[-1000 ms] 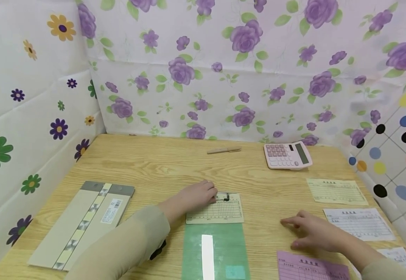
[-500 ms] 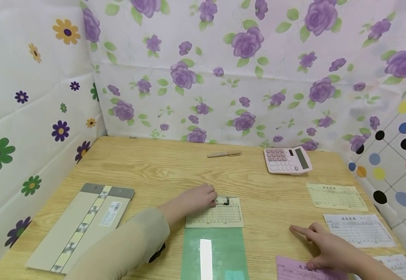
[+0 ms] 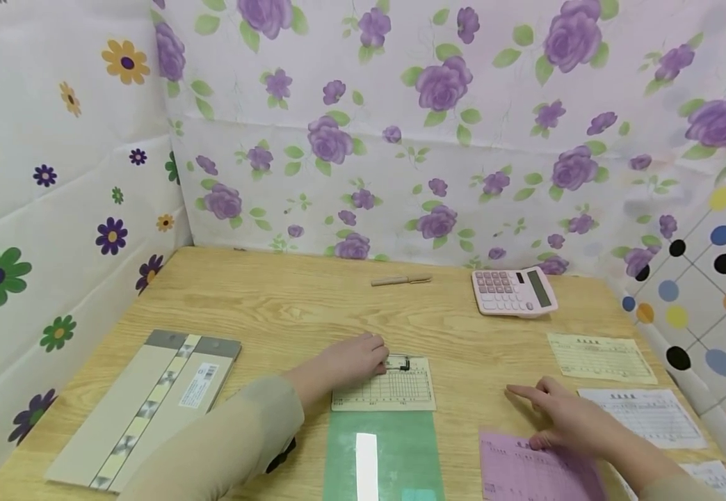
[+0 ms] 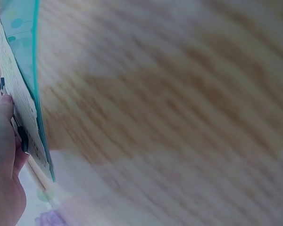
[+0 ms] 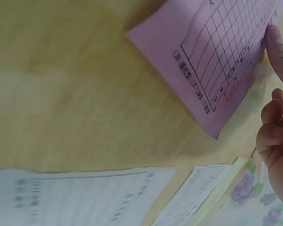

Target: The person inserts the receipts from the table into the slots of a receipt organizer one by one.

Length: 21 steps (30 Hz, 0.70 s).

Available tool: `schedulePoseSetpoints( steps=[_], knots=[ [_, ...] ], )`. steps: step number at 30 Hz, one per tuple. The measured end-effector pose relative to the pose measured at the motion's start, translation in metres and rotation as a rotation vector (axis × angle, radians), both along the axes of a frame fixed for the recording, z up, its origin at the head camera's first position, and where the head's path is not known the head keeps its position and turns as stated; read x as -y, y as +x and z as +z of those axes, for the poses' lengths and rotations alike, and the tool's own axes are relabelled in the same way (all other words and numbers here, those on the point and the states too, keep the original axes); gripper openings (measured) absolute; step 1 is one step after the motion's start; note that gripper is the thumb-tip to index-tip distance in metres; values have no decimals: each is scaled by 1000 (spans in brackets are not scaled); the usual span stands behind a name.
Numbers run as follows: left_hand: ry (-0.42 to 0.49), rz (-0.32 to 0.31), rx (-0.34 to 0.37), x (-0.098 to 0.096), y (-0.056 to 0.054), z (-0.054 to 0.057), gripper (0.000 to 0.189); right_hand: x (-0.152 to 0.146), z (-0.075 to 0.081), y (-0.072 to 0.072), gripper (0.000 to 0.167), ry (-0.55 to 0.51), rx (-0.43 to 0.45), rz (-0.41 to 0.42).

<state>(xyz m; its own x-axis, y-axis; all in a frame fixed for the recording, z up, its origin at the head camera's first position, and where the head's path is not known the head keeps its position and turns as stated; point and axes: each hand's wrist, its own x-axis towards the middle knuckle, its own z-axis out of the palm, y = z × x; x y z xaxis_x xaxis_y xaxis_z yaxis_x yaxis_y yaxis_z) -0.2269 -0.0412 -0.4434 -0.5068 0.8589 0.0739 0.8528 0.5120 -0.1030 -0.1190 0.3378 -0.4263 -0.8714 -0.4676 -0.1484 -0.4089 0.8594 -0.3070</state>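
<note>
In the head view, my left hand (image 3: 350, 362) rests over the top of a translucent green clipboard (image 3: 397, 452), fingers curled at its wire clip (image 3: 405, 363). A cream printed form (image 3: 400, 395) lies on the board's upper part. The left wrist view shows the thumb against the clip, with the board (image 4: 28, 61) seen nearly edge-on. My right hand (image 3: 572, 421) pinches the top edge of a pink printed form (image 3: 519, 473), thumb on top and index finger stretched out leftward. In the right wrist view, the pink form (image 5: 203, 56) hangs tilted, its lower fingers curled underneath the edge.
On the right lie a pale yellow form (image 3: 601, 358), a white form (image 3: 644, 417) and another white form (image 3: 716, 480). A pink calculator (image 3: 507, 292) and a pen (image 3: 400, 280) are at the back. A grey-beige file folder (image 3: 119, 410) lies at the left.
My right hand has come down onto the pink form, and shifted it a little up and leftward. My left hand stays at the clip. The head view has tilted slightly upward.
</note>
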Motion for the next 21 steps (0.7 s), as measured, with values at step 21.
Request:
schedulePoseSetpoints(
  steps=[21],
  knots=[
    [-15,61,72,-1,0,-2,26,-39,-5,26,55,-36,191,-210]
  ],
)
